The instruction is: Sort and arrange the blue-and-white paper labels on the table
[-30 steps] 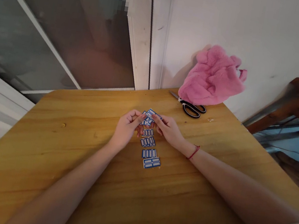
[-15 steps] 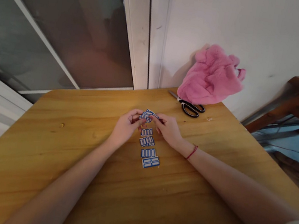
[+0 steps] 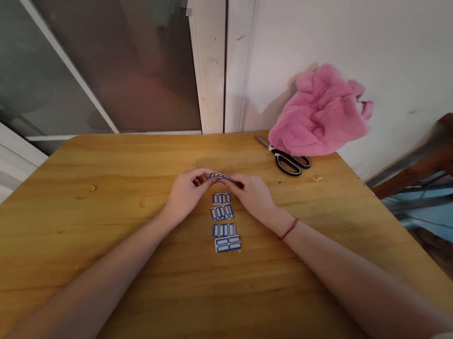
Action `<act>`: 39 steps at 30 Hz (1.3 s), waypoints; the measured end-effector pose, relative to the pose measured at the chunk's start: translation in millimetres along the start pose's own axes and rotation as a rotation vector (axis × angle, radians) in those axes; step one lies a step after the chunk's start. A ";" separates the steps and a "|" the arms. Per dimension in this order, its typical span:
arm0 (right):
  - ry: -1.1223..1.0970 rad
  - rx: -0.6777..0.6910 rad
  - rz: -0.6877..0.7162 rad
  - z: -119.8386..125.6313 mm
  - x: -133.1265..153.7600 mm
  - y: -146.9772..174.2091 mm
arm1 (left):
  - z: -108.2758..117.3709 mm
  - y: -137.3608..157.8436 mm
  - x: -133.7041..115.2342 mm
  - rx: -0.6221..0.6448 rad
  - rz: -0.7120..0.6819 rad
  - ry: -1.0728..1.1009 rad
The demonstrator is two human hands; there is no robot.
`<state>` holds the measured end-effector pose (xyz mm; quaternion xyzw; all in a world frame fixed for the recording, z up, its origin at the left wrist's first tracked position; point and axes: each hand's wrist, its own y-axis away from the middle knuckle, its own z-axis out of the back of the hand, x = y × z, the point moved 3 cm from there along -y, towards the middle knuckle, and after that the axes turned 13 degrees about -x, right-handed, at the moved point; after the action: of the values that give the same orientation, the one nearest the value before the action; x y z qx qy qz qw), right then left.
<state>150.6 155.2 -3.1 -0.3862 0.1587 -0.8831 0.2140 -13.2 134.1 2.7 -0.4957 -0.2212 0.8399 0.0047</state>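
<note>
Between my two hands is a small bunch of white paper labels with blue borders (image 3: pixel 219 177), tilted so that mostly their edges show. My left hand (image 3: pixel 187 191) pinches the left end with thumb and fingers. The right end is pinched by my right hand (image 3: pixel 255 194), which has a red string bracelet (image 3: pixel 289 229) at its wrist. Just below the hands, more blue-bordered labels (image 3: pixel 222 212) lie on the wooden table (image 3: pixel 69 236) in a column of several groups. The nearest group (image 3: pixel 228 243) touches the one above it.
Black-handled scissors (image 3: pixel 278 159) lie at the back of the table, partly under a crumpled pink plush cloth (image 3: pixel 321 113) against the wall. A small yellowish scrap (image 3: pixel 93 188) is at the left. A glass sliding door (image 3: pixel 140 64) stands behind the table's left side.
The held labels have tipped from showing their faces to nearly edge-on. Both hands have turned slightly, still pinching them. The labels on the table lie as before.
</note>
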 end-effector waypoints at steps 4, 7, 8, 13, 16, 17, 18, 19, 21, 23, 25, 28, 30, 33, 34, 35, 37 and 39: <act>0.009 -0.071 -0.056 1.5 -4.8 -2.1 | 2.5 -2.4 6.0 -0.019 -0.013 -0.067; -0.146 -0.033 -0.066 -3.0 -9.1 -4.8 | 0.9 -2.8 11.8 0.005 -0.012 -0.077; -0.190 -0.010 -0.061 -4.8 -10.1 -5.7 | -0.4 -2.6 13.5 0.032 -0.013 -0.078; -0.207 0.066 -0.037 -9.2 -10.6 -7.7 | -6.2 -0.9 19.2 0.161 0.001 -0.008; -0.190 0.088 -0.025 -8.5 -8.4 -7.4 | -7.4 -0.5 19.3 0.188 -0.017 -0.004; -0.189 0.091 -0.019 -8.1 -7.6 -7.2 | -7.5 -0.2 18.5 0.194 -0.034 -0.014; -0.188 0.092 -0.014 -7.7 -6.9 -6.9 | -7.5 0.3 17.3 0.196 -0.057 -0.029; -0.188 0.089 -0.010 -7.3 -6.3 -6.7 | -7.4 0.9 15.8 0.192 -0.084 -0.045; -0.196 0.071 -0.006 -6.5 -5.4 -6.1 | -6.9 2.1 12.2 0.170 -0.135 -0.075; -0.191 0.052 -0.014 -6.2 -4.7 -5.3 | -7.0 3.1 9.4 0.160 -0.164 -0.101; -0.134 0.044 -0.031 -6.7 -4.6 -4.1 | -7.9 3.5 8.2 0.177 -0.174 -0.135; 0.006 0.054 -0.021 -7.6 -4.6 -2.8 | -9.3 3.4 8.4 0.211 -0.182 -0.173; 0.048 0.067 0.016 -7.9 -4.4 -2.8 | -9.5 3.4 8.3 0.214 -0.196 -0.171; -0.001 0.083 0.033 -7.5 -4.8 -3.7 | -9.3 3.6 7.6 0.213 -0.210 -0.151; -0.030 0.086 0.022 -7.3 -5.1 -4.1 | -9.1 3.5 7.6 0.210 -0.210 -0.146; -0.051 0.086 0.005 -7.1 -5.4 -4.3 | -8.8 3.1 7.9 0.203 -0.208 -0.144; -0.042 0.084 -0.019 -7.1 -5.9 -4.2 | -8.1 2.0 8.9 0.194 -0.200 -0.151; 0.010 0.079 -0.012 -7.5 -5.9 -3.7 | -7.9 1.2 10.3 0.202 -0.187 -0.159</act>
<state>147.6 162.2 -10.0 -0.3741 0.1222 -0.8919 0.2229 -11.6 138.3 -9.6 -0.4019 -0.1803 0.8903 0.1154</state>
